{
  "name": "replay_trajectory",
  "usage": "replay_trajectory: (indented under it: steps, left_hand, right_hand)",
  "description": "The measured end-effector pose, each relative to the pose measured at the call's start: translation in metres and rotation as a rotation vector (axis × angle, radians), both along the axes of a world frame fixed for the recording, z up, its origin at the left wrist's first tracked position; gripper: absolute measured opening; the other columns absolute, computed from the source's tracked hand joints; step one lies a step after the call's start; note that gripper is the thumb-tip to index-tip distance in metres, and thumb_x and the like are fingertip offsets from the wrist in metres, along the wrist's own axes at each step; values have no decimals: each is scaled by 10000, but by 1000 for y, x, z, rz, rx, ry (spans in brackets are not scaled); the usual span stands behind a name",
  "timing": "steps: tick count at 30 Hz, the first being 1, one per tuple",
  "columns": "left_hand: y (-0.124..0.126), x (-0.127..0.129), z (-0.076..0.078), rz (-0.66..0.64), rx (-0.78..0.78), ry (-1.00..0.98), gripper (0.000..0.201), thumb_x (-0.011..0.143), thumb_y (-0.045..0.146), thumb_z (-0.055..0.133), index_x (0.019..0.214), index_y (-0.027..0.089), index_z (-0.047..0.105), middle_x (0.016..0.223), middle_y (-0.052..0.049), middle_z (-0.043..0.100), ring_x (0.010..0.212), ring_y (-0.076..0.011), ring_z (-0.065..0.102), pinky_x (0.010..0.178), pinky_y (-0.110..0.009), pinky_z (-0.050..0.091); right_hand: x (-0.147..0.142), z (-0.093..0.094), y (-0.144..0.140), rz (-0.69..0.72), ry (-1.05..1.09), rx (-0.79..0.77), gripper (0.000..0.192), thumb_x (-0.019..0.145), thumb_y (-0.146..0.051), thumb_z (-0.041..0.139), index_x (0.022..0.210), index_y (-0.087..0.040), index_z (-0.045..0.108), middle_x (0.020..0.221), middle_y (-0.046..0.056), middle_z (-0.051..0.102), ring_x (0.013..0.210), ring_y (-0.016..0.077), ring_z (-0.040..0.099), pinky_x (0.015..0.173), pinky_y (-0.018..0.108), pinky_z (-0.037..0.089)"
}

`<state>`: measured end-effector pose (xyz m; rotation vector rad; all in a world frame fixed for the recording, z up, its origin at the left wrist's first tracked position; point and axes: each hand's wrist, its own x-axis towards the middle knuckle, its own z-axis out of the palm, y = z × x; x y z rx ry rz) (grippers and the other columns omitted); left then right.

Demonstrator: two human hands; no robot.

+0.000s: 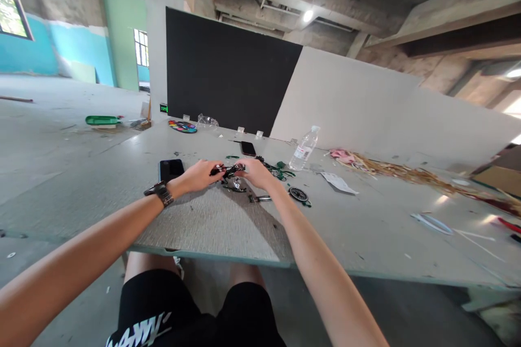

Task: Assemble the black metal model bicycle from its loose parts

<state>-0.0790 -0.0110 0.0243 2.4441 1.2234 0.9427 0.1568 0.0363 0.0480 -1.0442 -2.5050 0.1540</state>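
Near the middle of the table, my left hand (204, 174) and my right hand (255, 174) grip a small dark model assembly (230, 171) between them. Its exact kind is too small to make out. Fingers of both hands are closed on its two ends. Just under it on the tabletop lies a shiny clear and dark piece (236, 186). A small spoked wheel (298, 194) and a thin metallic rod-like part (264, 198) rest to the right of my right hand. Green and dark small parts (280, 169) are scattered behind that hand.
The grey table (183, 227) carries a phone (171, 169) by my left wrist and another phone (248, 148) farther back. A clear bottle (304, 149) stands right of the parts, near a paper sheet (337, 183). A colourful palette (183, 127) lies far left; brown strips (391, 168) line the right.
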Motion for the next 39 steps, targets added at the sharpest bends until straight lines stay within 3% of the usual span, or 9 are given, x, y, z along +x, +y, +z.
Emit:
replay_trajectory:
  steps: [6,10,13,17,22,26,29,34,39]
  left_hand:
    - [9,-8,-1,178,165,-260,359,846,500,700,1009,180,692,888,-54,757,802,-203,681,754,-295,485]
    - [14,-9,-5,155,127,-394,376,841,475,711,1065,173,701,1015,-94,765,914,-231,704,814,-320,529]
    - [15,-8,-8,115,93,-357,398,887,471,651,1145,169,688,1028,-89,763,870,-224,705,792,-318,532]
    - [13,-7,-8,104,104,-234,357,927,489,584,1014,170,719,964,-65,766,859,-229,691,771,-303,506]
    - [12,-7,-8,122,102,-270,318,927,461,579,924,175,718,935,-55,773,853,-219,694,769,-291,496]
    - [11,-7,-4,147,110,-278,317,928,449,565,867,174,712,889,-55,769,809,-205,684,732,-281,492]
    - [10,-8,-1,236,169,-358,296,922,430,567,850,171,692,858,-60,760,797,-199,678,748,-290,495]
    - [13,-13,0,380,222,-528,264,919,414,556,839,180,647,870,-73,767,797,-196,685,763,-303,514]
    - [15,-14,-3,400,221,-495,257,917,411,552,817,188,632,857,-66,766,782,-193,685,745,-285,505]
  right_hand:
    - [6,-13,-3,40,365,-55,313,917,-474,635,1028,-188,695,978,56,736,884,199,664,808,300,491]
    - [12,-16,-7,-20,483,-81,398,897,-518,653,1093,-173,684,1085,91,729,949,213,671,831,314,506]
    - [14,-23,-9,-93,515,-53,403,897,-486,666,1148,-171,664,1121,111,724,947,222,675,831,330,510]
    - [12,-28,-14,-122,494,-24,399,917,-476,638,1190,-185,637,1122,106,716,929,222,670,835,346,506]
    - [4,-28,-21,-121,454,4,374,922,-469,629,1177,-196,635,1042,78,724,892,208,664,850,347,498]
    - [4,-30,-17,-71,459,18,395,954,-471,585,1261,-223,587,1186,98,690,1042,221,655,920,360,485]
    - [11,-28,-13,-161,517,66,380,1001,-420,501,1296,-185,548,1152,131,681,1043,220,644,907,360,491]
    - [7,-25,-22,-135,170,123,209,983,-336,561,1032,-184,697,1010,92,698,968,217,624,887,341,467]
    - [-30,-33,-33,-38,-141,113,233,990,-339,584,1115,-222,741,1112,96,697,1109,229,609,959,333,433]
